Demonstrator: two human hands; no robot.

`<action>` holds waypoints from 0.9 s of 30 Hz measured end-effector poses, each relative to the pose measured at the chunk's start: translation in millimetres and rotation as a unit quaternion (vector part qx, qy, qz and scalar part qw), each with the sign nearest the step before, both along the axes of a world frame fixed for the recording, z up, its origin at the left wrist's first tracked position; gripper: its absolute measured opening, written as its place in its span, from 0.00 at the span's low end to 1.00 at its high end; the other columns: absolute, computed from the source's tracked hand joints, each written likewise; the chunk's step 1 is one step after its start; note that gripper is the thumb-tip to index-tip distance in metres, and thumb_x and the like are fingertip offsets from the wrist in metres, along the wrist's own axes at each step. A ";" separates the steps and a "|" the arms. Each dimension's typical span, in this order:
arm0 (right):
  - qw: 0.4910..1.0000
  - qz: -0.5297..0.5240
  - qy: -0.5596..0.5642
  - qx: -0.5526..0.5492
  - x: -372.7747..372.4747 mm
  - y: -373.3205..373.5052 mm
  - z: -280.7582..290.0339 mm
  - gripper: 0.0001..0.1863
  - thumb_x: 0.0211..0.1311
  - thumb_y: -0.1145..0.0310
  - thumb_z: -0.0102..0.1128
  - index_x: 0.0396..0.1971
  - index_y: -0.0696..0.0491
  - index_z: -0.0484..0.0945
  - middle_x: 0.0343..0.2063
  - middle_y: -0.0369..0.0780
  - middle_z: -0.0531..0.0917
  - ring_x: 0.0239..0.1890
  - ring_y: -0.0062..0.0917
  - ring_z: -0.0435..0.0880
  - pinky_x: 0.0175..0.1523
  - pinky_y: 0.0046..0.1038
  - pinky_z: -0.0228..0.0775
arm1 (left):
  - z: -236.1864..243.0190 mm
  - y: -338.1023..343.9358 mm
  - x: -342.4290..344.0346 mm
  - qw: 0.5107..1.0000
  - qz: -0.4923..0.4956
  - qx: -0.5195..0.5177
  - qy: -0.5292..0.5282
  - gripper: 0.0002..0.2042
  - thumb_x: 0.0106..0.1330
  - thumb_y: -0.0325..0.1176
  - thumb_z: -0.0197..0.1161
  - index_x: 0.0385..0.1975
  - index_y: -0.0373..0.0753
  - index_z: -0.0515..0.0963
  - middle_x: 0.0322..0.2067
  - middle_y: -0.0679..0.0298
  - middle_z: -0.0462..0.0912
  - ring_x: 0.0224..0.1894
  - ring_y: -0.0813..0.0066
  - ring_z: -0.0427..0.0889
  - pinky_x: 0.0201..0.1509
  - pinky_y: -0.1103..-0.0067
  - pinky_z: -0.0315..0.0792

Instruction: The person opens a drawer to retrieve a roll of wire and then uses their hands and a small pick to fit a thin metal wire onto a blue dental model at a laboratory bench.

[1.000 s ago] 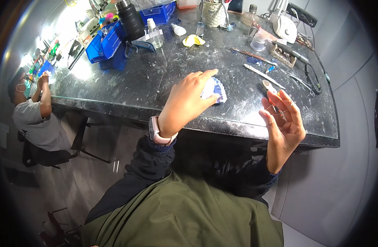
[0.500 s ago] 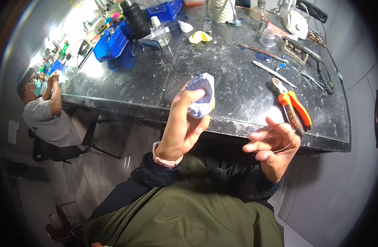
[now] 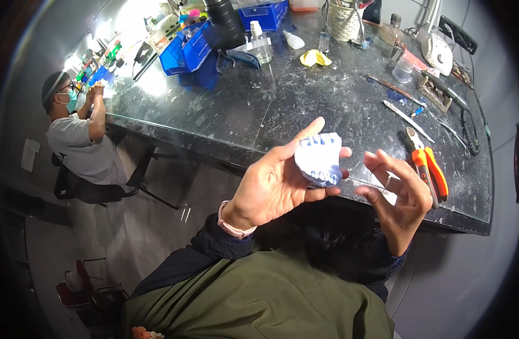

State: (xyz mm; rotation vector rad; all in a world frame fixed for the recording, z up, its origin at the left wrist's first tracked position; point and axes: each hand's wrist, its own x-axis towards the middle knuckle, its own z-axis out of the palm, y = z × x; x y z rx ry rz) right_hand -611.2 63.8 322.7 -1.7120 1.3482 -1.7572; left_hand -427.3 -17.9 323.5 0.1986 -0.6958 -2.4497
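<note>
the left hand point(image 3: 279, 183) is turned palm up with its fingers bent around a pale bluish-white dental model point(image 3: 319, 161), gripping it. the thumb points up along the model's far left side, and fingertips show past its right edge and below it. the model is held over the near edge of the bench, its rows of teeth showing at the top and the bottom.

the right hand point(image 3: 406, 198) is apart from the model, to its right, half curled with a gap between thumb and fingers. a thin wire point(image 3: 388, 182) seems to show in that gap; it is too small to tell how firmly it is held.

a pink watch strap point(image 3: 234, 227) circles the left wrist, dark sleeves point(image 3: 214, 248) cover both forearms, and a green apron point(image 3: 265, 294) covers the lap.

just right of the right hand, pliers point(image 3: 432, 166) with orange and black handles lie on the black, scuffed bench point(image 3: 327, 96). beyond them lie a flat metal tool point(image 3: 408, 120) and a slim brown tool point(image 3: 392, 88), with a dark handpiece point(image 3: 448, 90) resting on a small stand.

farther back are a yellow bowl-like piece point(image 3: 315, 58), a clear spray bottle point(image 3: 261, 45), a black bottle point(image 3: 224, 25) and a blue bin point(image 3: 186, 53). at far left, a masked co-worker point(image 3: 79, 135) sits on a black chair point(image 3: 96, 192), hands raised at the bench edge.
</note>
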 end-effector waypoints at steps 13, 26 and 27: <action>0.983 0.037 0.178 -0.006 24.0 -15.3 12.1 0.29 0.32 0.64 0.73 0.42 0.50 0.76 0.39 0.40 0.75 0.34 0.30 0.81 0.32 0.26 0.75 | -7.8 21.7 1.8 0.979 0.051 -0.090 -0.178 0.27 0.68 0.52 0.30 0.52 0.35 0.62 0.37 0.53 0.76 0.39 0.66 0.78 0.42 0.70 0.75; 0.974 0.098 0.185 0.085 23.9 -12.0 20.1 0.33 0.27 0.69 0.75 0.43 0.55 0.76 0.38 0.43 0.74 0.40 0.33 0.78 0.43 0.31 0.74 | -7.8 27.9 7.6 0.968 0.063 -0.123 -0.211 0.29 0.67 0.52 0.28 0.54 0.32 0.59 0.39 0.49 0.74 0.42 0.62 0.76 0.43 0.66 0.74; 0.974 0.107 0.180 0.086 23.3 -12.2 19.9 0.32 0.28 0.69 0.75 0.43 0.56 0.76 0.38 0.44 0.74 0.40 0.33 0.78 0.44 0.32 0.74 | -7.1 28.2 7.4 0.968 0.062 -0.122 -0.212 0.29 0.67 0.52 0.28 0.54 0.32 0.59 0.39 0.49 0.74 0.42 0.62 0.76 0.43 0.66 0.74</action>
